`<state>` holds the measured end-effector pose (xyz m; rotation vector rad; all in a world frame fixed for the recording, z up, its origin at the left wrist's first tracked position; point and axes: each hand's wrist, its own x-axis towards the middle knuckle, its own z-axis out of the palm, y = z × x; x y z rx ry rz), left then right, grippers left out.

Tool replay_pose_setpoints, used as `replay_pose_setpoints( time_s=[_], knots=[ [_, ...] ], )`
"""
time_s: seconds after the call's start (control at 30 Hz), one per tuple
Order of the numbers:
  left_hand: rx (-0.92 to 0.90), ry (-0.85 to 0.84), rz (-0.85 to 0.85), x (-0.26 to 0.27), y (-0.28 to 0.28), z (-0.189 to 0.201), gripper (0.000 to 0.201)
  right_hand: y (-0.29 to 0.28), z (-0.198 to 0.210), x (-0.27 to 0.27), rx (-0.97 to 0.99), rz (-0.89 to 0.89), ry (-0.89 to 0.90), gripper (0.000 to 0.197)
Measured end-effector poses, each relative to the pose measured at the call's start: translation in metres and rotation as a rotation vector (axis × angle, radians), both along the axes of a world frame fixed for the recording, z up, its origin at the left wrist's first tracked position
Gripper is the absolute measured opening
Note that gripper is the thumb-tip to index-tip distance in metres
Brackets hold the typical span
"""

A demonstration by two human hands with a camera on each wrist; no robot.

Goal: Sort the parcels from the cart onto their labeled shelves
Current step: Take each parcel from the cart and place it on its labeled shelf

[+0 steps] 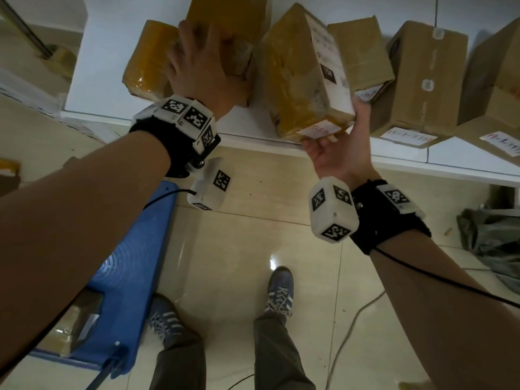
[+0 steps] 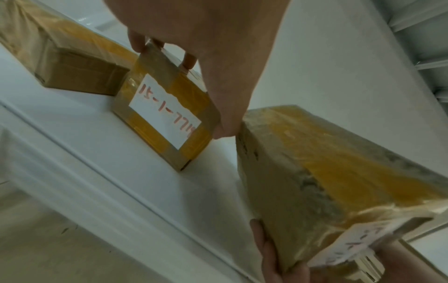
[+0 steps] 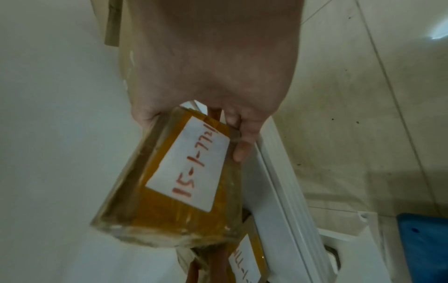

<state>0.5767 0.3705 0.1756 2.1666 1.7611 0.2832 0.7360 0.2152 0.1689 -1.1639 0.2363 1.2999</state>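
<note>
The right hand [image 1: 336, 142] has its grip closed round the near end of a tape-wrapped parcel [image 1: 301, 71], thumb on one side and fingers curled over the other edge, with the parcel's far end on the white shelf [image 1: 101, 52] and its near end tilted off the front lip. This box is cardboard under glossy yellow-brown tape, wrinkled and scuffed, with a printed shipping label on its upper side and a white end sticker [image 3: 188, 164] hand-marked in red, which reads roughly "15-1-772", the last digit unclear. To the left of that grip, the left hand [image 1: 197, 60] lies over a smaller taped box [image 2: 167, 113], fingers bent over its far edge and thumb at its side; its white sticker reads about "15-1-7714" in red. Further left of it sits another yellow-taped box [image 1: 149, 60]. To the right of the held parcel stand plain brown cartons [image 1: 422, 80] with matt, dented faces and similar red-lettered stickers. The shelf is smooth white board with a rounded metal edge. Below, glossy beige floor tiles [image 1: 239, 263] reflect a lamp, and a blue plastic cart [image 1: 126, 277] stands at the left.
</note>
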Motion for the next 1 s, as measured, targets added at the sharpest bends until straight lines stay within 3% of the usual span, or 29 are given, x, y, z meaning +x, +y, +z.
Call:
replay_pose_setpoints(
  time_s=[0.5, 0.77, 0.9, 1.0],
  knots=[
    [0.002, 0.041, -0.070, -0.007, -0.006, -0.005, 0.082, 0.019, -0.012, -0.029, 0.044, -0.187, -0.161, 0.051],
    [0.005, 0.011, -0.242, -0.037, -0.019, -0.009, 0.114, 0.019, -0.003, -0.038, -0.055, -0.138, -0.253, 0.036],
    [0.057, -0.195, -0.237, -0.048, -0.014, -0.013, 0.094, 0.012, -0.008, -0.047, -0.115, -0.127, -0.360, 0.041],
    [0.038, -0.178, -0.209, -0.052, -0.007, -0.014, 0.083, 0.004, -0.010, -0.057, -0.142, -0.186, -0.433, 0.035]
  ],
)
